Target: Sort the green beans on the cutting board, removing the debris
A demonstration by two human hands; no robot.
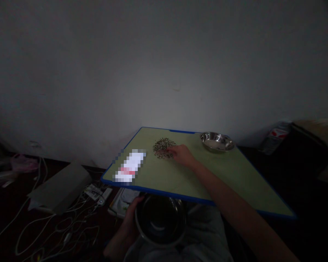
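My right hand (182,154) reaches out over a green board with a blue rim (235,174) and rests at the right side of a small pile of dark seeds or grains (162,146); its fingers are curled and I cannot make out whether they pinch anything. My left hand (132,214) grips the left rim of a dark metal bowl (160,222) held below the board's near edge, over my lap. A shallow steel dish (217,141) sits at the board's far right corner.
A blurred white and red packet (129,166) lies on the board's left part. On the dark floor to the left lie a grey box (60,187), tangled white cables (57,225) and a power strip (97,193). A bare wall stands behind.
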